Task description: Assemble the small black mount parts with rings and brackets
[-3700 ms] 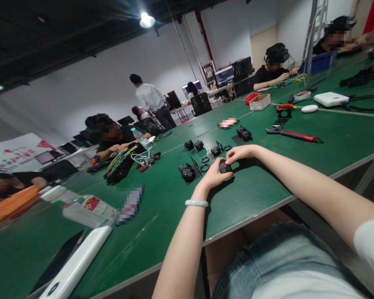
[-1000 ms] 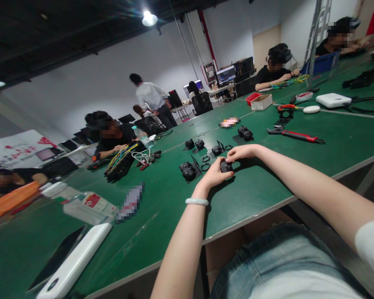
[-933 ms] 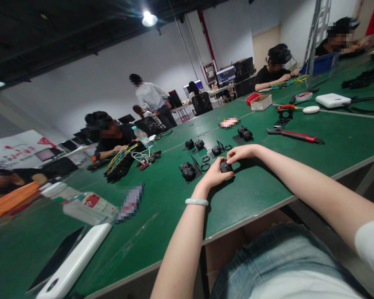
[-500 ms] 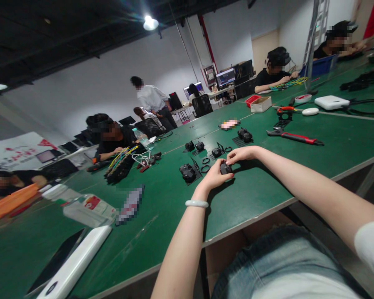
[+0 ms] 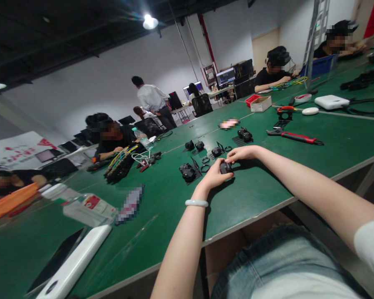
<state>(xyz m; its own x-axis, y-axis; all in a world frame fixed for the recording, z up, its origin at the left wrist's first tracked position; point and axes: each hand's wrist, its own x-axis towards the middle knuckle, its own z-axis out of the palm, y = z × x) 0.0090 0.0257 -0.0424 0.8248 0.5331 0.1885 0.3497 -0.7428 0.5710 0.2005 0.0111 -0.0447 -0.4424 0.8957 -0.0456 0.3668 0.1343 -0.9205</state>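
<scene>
Both of my hands meet over a small black plastic part point(image 5: 225, 167) resting on the green table point(image 5: 162, 216). My left hand point(image 5: 214, 176), with a pale bangle at the wrist, wraps the part from the near side. My right hand point(image 5: 240, 153) pinches its far top edge with curled fingers. Just beyond lie more black parts point(image 5: 187, 171) and black rings point(image 5: 205, 159), plus a further black part point(image 5: 244, 134) on a ribbed piece.
Red-handled pliers point(image 5: 294, 136), a white box point(image 5: 331, 101) and a cardboard box point(image 5: 261, 103) lie to the right. A plastic bottle point(image 5: 89, 209) and a white device point(image 5: 76, 261) lie at the near left. Several people sit along the table; one stands behind.
Nothing but a slight shift of the camera; both hands stay on the black part in the same place.
</scene>
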